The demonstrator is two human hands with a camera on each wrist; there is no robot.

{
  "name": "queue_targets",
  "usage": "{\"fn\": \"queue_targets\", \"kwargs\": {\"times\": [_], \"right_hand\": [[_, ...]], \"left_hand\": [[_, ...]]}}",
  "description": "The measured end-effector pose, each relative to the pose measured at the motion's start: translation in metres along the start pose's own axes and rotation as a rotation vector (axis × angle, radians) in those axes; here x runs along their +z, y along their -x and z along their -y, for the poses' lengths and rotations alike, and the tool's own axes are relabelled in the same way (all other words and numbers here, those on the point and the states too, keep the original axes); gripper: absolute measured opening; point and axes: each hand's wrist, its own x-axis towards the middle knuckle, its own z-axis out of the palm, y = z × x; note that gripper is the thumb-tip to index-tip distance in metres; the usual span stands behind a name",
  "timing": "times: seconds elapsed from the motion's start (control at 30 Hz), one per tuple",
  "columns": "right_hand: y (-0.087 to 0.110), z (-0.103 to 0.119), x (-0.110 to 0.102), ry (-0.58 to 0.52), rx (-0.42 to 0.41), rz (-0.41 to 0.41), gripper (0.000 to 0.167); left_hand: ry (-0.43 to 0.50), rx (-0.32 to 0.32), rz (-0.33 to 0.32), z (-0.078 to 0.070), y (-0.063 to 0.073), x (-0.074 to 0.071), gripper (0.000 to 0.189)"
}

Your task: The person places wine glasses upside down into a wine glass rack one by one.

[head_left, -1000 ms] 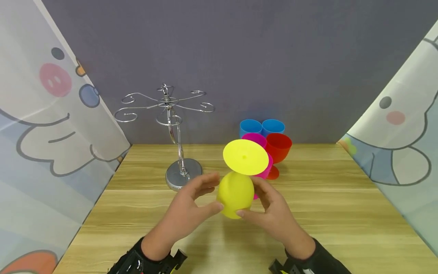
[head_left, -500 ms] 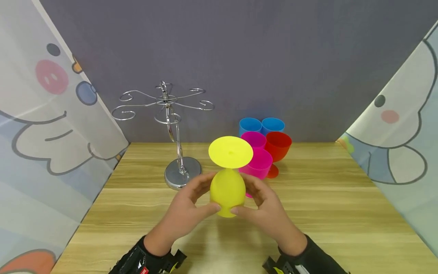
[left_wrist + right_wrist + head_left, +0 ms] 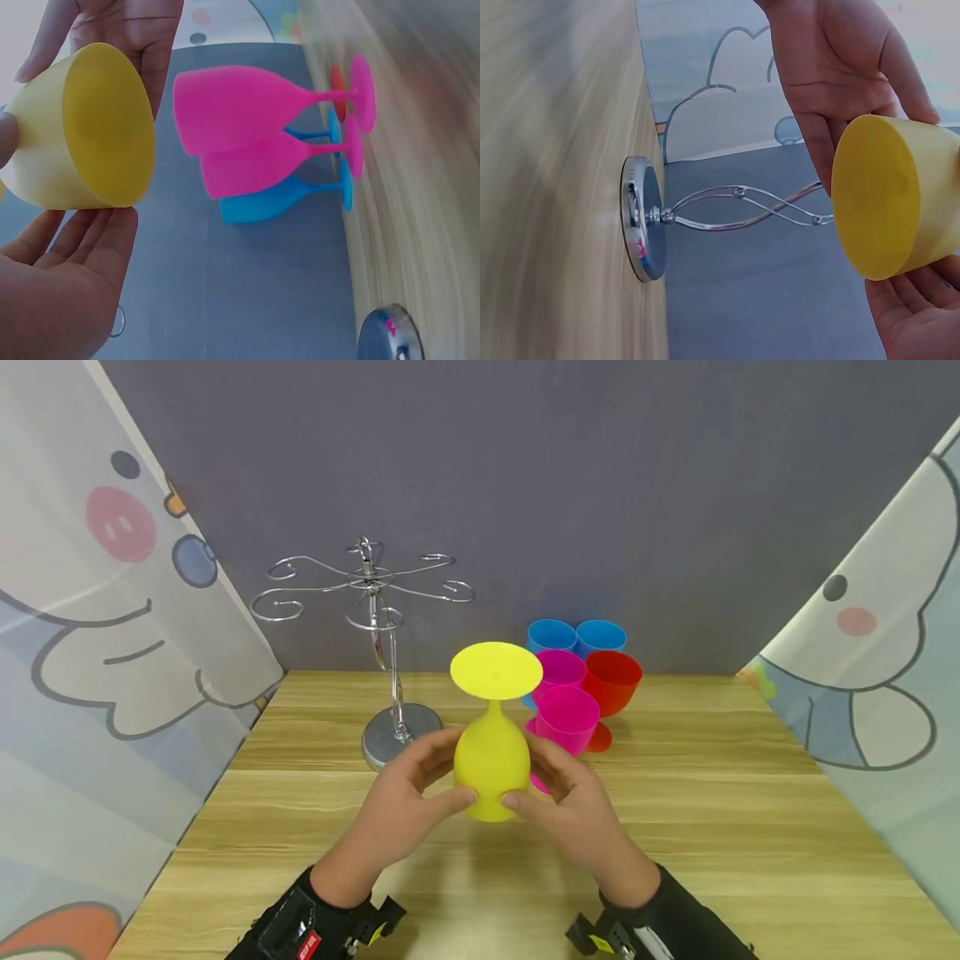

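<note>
Between my two hands a yellow goblet [image 3: 491,760] is held upside down above the table, its round foot on top and its bowl below. My left hand [image 3: 408,802] grips the bowl from the left, thumb in front. From the right, my right hand [image 3: 570,802] grips the same bowl, its thumb close to the other one. Both wrist views show the goblet's open rim facing the table; in the left wrist view the yellow bowl [image 3: 109,127] has fingers on opposite sides. The right wrist view shows the same bowl [image 3: 877,199] between both hands.
A chrome rack [image 3: 371,578] with curled arms and a round base [image 3: 401,735] stands at the back left. To the right behind the hands stand two pink goblets [image 3: 567,714], a red goblet [image 3: 611,681] and two blue goblets [image 3: 551,633], all upright on the wooden table [image 3: 750,827].
Both hands have brought the yellow goblet left and slightly up. It has turned from foot-toward-camera to nearly vertical, so its stem now shows. My left fingers have closed onto the bowl.
</note>
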Motion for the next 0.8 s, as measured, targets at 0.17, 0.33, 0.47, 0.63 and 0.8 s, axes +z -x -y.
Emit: {"fn": "queue_targets", "kwargs": {"times": [0.17,0.33,0.47,0.63,0.8], "right_hand": [[-0.017,0.001,0.006,-0.003,-0.027,0.007,0.065],[-0.031,0.006,0.014,0.005,0.036,-0.013,0.066],[-0.043,0.008,0.021,0.008,0.071,-0.012,0.064],[-0.062,0.008,0.032,0.025,0.046,0.002,0.063],[-0.071,0.013,0.039,0.059,0.049,0.008,0.064]], "left_hand": [[-0.004,-0.038,-0.021,-0.002,-0.006,-0.011,0.061],[0.032,-0.074,-0.046,-0.004,-0.013,-0.020,0.060],[0.069,-0.125,-0.072,-0.004,-0.018,-0.026,0.059],[0.072,-0.197,-0.118,-0.005,-0.021,-0.039,0.057],[0.080,-0.210,-0.158,-0.007,-0.021,-0.047,0.055]]}}
